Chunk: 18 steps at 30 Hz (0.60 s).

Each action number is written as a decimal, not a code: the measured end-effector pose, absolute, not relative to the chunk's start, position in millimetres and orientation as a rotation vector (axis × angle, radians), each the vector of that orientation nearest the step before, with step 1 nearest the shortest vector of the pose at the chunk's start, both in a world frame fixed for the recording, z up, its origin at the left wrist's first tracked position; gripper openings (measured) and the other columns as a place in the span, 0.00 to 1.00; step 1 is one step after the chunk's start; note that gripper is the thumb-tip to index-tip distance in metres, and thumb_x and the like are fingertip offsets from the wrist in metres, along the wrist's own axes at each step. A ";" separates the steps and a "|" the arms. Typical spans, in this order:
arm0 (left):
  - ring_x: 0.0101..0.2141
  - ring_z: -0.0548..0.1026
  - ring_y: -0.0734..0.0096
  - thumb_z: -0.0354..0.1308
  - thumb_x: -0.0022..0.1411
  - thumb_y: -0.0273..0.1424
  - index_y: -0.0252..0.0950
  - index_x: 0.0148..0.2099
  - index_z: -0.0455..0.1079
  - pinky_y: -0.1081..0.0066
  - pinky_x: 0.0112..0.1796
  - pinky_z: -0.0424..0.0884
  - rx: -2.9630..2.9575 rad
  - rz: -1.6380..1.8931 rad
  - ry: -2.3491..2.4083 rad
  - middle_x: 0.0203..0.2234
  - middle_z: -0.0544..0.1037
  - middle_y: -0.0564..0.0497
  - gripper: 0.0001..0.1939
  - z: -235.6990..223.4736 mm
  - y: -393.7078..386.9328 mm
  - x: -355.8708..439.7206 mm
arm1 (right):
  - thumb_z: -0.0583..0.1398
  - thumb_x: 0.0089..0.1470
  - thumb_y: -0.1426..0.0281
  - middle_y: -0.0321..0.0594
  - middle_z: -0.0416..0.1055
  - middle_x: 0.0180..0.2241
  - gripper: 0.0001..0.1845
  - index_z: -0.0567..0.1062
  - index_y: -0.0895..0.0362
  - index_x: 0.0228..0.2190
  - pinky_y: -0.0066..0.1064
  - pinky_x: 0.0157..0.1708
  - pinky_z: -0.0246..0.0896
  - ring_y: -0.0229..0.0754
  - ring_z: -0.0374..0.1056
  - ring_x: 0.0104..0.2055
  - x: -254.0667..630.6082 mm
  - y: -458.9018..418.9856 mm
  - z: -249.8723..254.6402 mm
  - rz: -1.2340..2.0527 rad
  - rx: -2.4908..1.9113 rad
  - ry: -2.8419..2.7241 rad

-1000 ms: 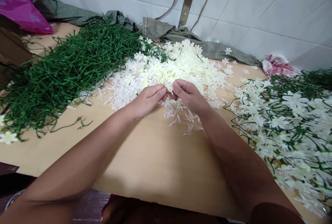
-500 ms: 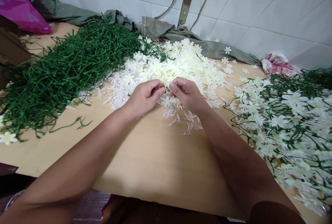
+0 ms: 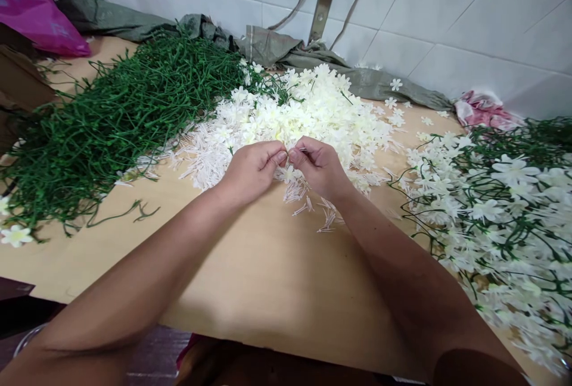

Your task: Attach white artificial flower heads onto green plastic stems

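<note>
My left hand [image 3: 254, 171] is closed in a pinch, thumb against forefinger; whatever it grips is hidden. Fingertip to fingertip with it, my right hand [image 3: 319, 167] pinches a thin white stick, of which a bit shows above the fingers. Both hands are over the near edge of a heap of white artificial flower heads [image 3: 308, 112] with pale yellow centres. Loose thin white sticks [image 3: 328, 219] lie below my right hand, and more white sticks [image 3: 203, 153] are heaped left of my left hand.
Green plastic stems [image 3: 134, 100] are piled at the left. Finished-looking white flowers on green stems [image 3: 491, 213] cover the right side. A rolled grey-green cloth [image 3: 379, 85] runs along the tiled wall. A pink bag [image 3: 40, 11] and a reddish-white cloth [image 3: 485, 111] stand at the back corners.
My hands have come closer together, their fingertips now meeting where a small gap showed before. The view has shifted very slightly.
</note>
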<state>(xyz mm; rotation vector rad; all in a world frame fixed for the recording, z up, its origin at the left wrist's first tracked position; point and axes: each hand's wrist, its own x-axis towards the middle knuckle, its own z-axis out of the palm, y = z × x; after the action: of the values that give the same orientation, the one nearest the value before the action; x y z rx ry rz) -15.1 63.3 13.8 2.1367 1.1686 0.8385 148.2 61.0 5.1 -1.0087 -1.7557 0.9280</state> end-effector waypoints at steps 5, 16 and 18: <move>0.27 0.65 0.73 0.45 0.62 0.30 0.36 0.26 0.59 0.71 0.31 0.59 2.105 0.792 1.125 0.21 0.66 0.55 0.12 15.6 63.7 -16.8 | 0.58 0.52 0.46 0.30 0.54 0.19 0.26 0.65 0.56 0.21 0.28 0.23 0.45 0.32 0.49 0.23 146.1 57.2 2.2 0.988 -0.981 -1.721; 0.42 0.68 0.62 0.43 0.68 0.34 0.34 0.45 0.69 0.62 0.43 0.62 2.560 1.452 1.253 0.39 0.73 0.43 0.15 17.1 61.1 -25.4 | 0.57 0.57 0.59 0.34 0.63 0.20 0.16 0.68 0.56 0.23 0.29 0.23 0.52 0.33 0.57 0.22 177.6 45.7 66.8 0.425 -1.123 -1.852; 0.41 0.68 0.63 0.45 0.67 0.32 0.34 0.45 0.69 0.63 0.42 0.62 2.579 1.673 1.255 0.38 0.73 0.44 0.13 14.9 60.9 -26.8 | 0.60 0.54 0.63 0.34 0.64 0.21 0.11 0.70 0.55 0.23 0.29 0.24 0.52 0.34 0.58 0.23 220.9 34.0 83.6 0.069 -1.257 -1.760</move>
<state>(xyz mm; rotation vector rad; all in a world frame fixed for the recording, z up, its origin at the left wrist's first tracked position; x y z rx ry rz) -26.8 60.9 14.9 2.5795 1.2550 1.6730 220.9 34.0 83.6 -1.2567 -1.7599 0.0694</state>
